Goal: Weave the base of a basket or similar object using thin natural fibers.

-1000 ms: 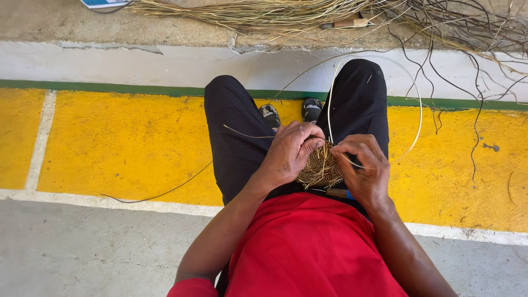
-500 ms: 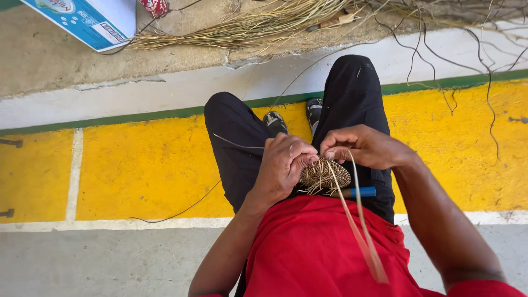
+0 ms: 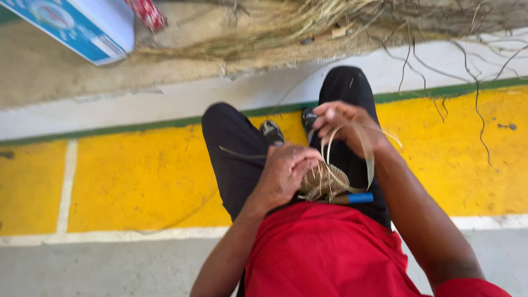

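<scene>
Hands [image 3: 286, 173] weave straw coil [image 3: 322, 181]; blue-white box [image 3: 82, 25] top-left.

woven piece [image 3: 323, 182] on lap | tool [image 3: 352, 198] beside it | box [image 3: 82, 25] far left | fibre pile [image 3: 286, 22] ahead

light: bright, even daylight | shadows: soft, faint beside the legs [image 3: 236, 159] | glare: none, yellow floor [image 3: 137, 181] vivid | blur: motion smear on right hand [image 3: 344, 124] and strands [image 3: 352, 159] | edges: top slightly soft
</scene>
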